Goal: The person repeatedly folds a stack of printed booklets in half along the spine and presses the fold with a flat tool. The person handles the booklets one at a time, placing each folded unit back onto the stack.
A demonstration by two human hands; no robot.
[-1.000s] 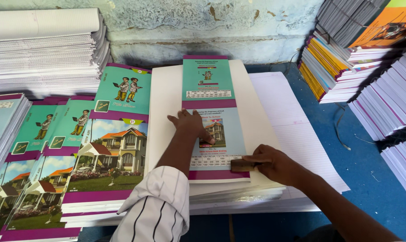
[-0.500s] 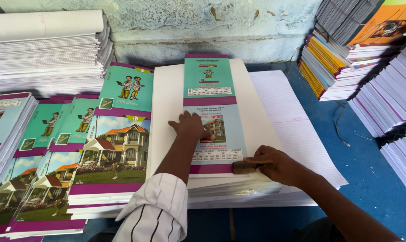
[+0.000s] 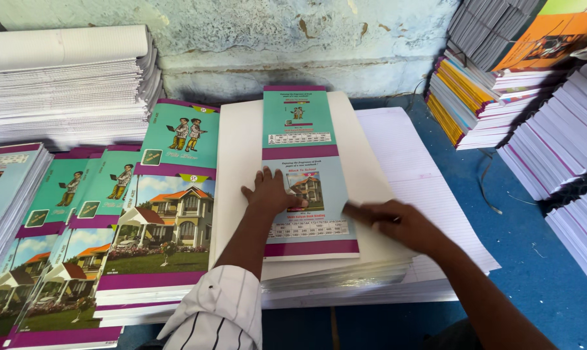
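The left hand (image 3: 269, 192) lay flat, fingers spread, pressing on the teal and purple cover sheet (image 3: 304, 172) atop a cream paper stack (image 3: 241, 162). The right hand (image 3: 397, 220) rested at the sheet's right edge, blurred, fingers curled low; whether it pinched anything could not be told. The stack sat on ruled white sheets (image 3: 423, 194) over a blue floor (image 3: 533, 253), below a chipped pale wall (image 3: 274, 39). Glossy house-picture covers (image 3: 164, 220) lay in piles left
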